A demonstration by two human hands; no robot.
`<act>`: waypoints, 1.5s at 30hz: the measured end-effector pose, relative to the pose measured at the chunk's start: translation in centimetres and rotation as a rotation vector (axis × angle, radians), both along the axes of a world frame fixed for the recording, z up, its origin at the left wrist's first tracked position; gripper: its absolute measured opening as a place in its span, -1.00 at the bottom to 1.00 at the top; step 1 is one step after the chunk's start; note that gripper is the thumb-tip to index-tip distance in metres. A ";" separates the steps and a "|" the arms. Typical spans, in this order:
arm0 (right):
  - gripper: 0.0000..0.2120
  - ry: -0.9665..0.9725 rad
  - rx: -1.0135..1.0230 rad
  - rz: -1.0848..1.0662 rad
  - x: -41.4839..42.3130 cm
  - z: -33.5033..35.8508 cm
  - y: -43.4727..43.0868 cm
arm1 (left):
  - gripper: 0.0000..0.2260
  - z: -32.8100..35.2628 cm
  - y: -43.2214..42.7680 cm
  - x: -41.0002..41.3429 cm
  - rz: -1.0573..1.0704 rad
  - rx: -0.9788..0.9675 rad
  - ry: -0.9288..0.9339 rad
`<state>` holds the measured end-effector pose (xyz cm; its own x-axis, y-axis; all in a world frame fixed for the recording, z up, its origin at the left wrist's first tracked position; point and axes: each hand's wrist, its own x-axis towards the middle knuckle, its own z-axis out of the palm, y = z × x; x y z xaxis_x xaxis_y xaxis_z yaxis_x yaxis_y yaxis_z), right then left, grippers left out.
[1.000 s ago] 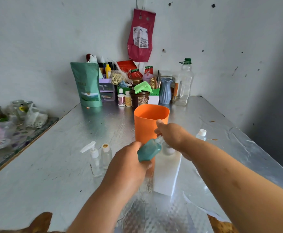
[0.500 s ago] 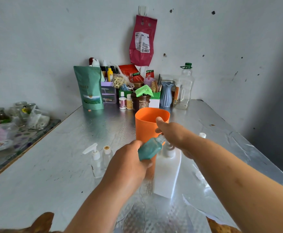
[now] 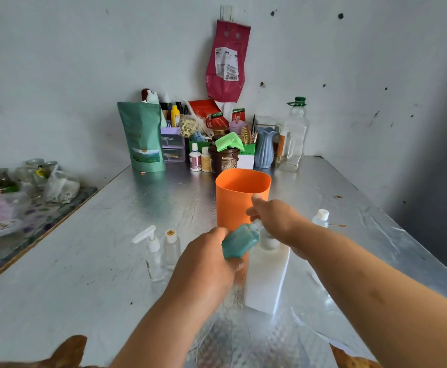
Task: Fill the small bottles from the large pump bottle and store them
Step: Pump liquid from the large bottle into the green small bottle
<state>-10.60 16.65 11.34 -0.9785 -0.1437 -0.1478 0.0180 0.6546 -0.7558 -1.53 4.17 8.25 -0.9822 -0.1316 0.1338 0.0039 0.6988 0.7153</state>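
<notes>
Teal bottle [image 3: 239,241] sits tilted in my left hand's [image 3: 206,264] grip, neck at the pump bottle [image 3: 267,277] spout, beside the cup [image 3: 241,197]. Right hand [image 3: 275,219] curls over the pump head. Filling step, I judge; next calls for a steady press, neck kept under the spout.

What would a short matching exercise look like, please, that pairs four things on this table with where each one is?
Things:
1. teal bottle
2. orange container
3. blue vase
4. clear spray bottle

Places:
A. at the far end of the table
B. held tilted in the left hand
C. standing upright, to the left of the left hand
D. upright and open-topped, just beyond the teal bottle

Pairs: 1-B; 2-D; 3-A; 4-C.
</notes>
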 end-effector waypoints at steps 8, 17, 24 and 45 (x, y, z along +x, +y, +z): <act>-0.43 -0.027 -0.105 0.026 0.6 1.3 0.4 | -0.80 0.8 -0.1 0.4 0.008 -0.018 0.033; -0.49 -0.004 -0.078 0.013 0.1 1.2 0.3 | -0.81 0.8 0.1 0.2 -0.001 -0.012 0.040; -0.49 0.017 -0.058 0.005 -0.1 0.6 0.3 | -0.83 0.4 0.0 0.1 -0.003 0.001 0.026; -0.42 -0.111 -0.198 -0.008 0.4 1.6 1.8 | -0.80 1.0 0.4 0.6 0.015 -0.009 0.041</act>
<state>-10.24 18.47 12.97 -0.9590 -0.1728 -0.2246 0.1132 0.4931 -0.8626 -0.94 4.55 9.29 -0.9739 -0.1444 0.1750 0.0227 0.7055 0.7084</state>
